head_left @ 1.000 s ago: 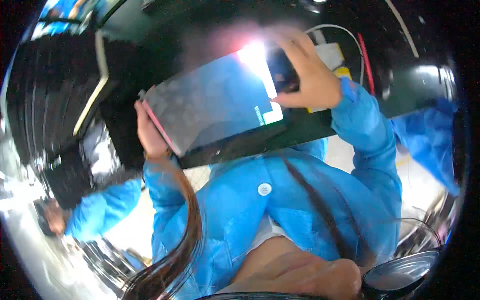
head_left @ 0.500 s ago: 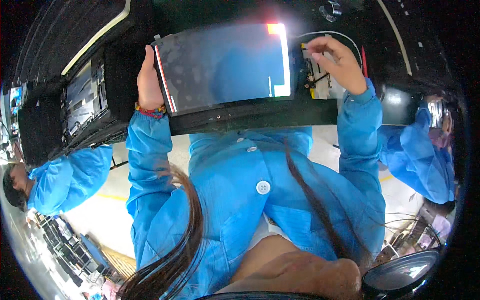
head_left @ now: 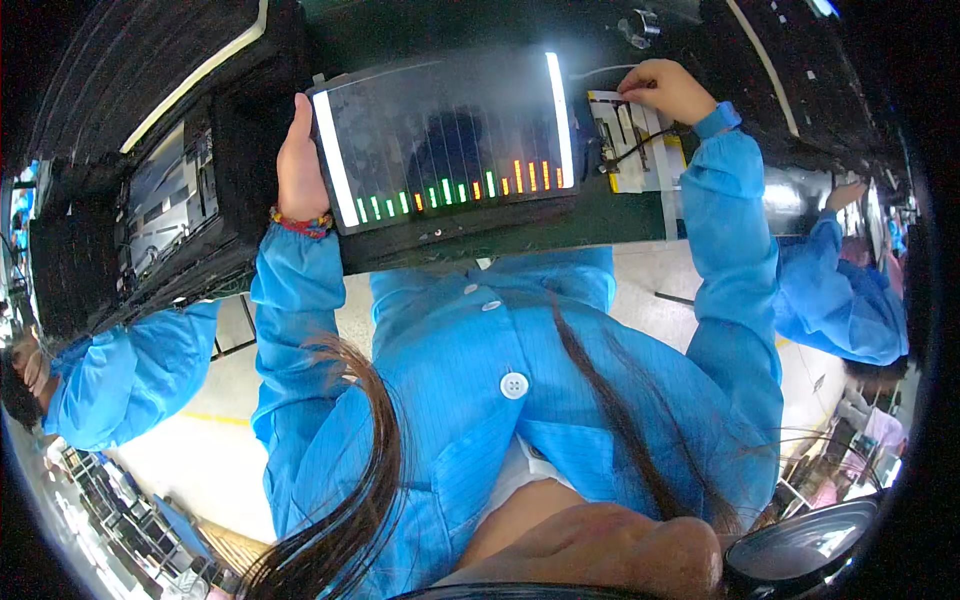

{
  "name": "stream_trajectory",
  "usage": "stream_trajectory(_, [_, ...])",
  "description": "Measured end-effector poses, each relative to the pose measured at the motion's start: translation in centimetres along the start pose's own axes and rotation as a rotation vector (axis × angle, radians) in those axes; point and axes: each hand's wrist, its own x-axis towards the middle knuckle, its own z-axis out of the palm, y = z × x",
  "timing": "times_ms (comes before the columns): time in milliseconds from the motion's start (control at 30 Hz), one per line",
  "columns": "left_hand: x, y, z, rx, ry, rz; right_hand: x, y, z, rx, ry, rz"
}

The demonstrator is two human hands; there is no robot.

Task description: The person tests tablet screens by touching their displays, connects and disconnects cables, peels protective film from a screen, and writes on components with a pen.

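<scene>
A flat rectangular display panel [head_left: 400, 130] lies on the dark bench in front of me. Lit white strips run down its two sides, and short green and orange bars line its lower part. My left hand [head_left: 302, 170] grips the panel's left edge, thumb along the side; its other fingers are hidden. Right of the panel is a flat board [head_left: 628, 150] with yellow edges and a black cable [head_left: 645, 148] across it. At the board's far edge my right hand [head_left: 672, 92] is closed in a pinch; what it holds is too small to make out.
A thin white cable [head_left: 605, 71] runs between the panel and my right hand. A shiny ring-shaped object [head_left: 640, 28] lies at the back. Dark equipment with a flat panel [head_left: 170, 200] stands at left. Blue-sleeved people sit at left [head_left: 135, 375] and right [head_left: 840, 290].
The screen has gone from a bluish glow with a red-and-white corner to white side strips and coloured bars. My right hand has closed into a pinch, and the board beneath looks turned.
</scene>
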Motion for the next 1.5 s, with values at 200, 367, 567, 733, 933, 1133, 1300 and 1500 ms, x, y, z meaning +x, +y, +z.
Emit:
stream_trajectory(200, [0.0, 0.0, -0.1, 0.005, 0.005, 0.0, 1.0, 0.1, -1.1, -0.075, -0.076, 0.043])
stream_trajectory(367, [-0.3, 0.2, 0.2, 0.038, 0.045, 0.003, 1.3, 0.0, -1.5, -0.036, -0.133, 0.061])
stream_trajectory(567, [-0.6, 0.4, 0.9, 0.072, 0.068, 0.028, 1.3, 0.1, -1.2, -0.088, -0.099, 0.05])
stream_trajectory(733, [-0.3, 0.3, 0.1, -0.043, 0.028, -0.024, -2.0, -3.4, 0.1, -0.004, 0.053, -0.117])
stream_trajectory(933, [-0.4, 0.5, 0.6, -0.048, 0.003, -0.05, -5.3, -6.9, 5.7, 0.048, 0.175, -0.094])
stream_trajectory(1133, [-0.3, 0.4, 0.7, -0.065, -0.01, -0.043, -5.1, -7.1, 6.6, 0.101, 0.321, -0.019])
stream_trajectory(1300, [-0.2, 0.2, 0.2, -0.073, -0.001, -0.017, -4.3, -6.1, 6.2, 0.285, 0.343, 0.068])
stream_trajectory(1500, [-0.2, 0.3, 0.2, -0.04, 0.038, -0.031, -3.0, -6.3, 6.6, 0.123, 0.304, 0.16])
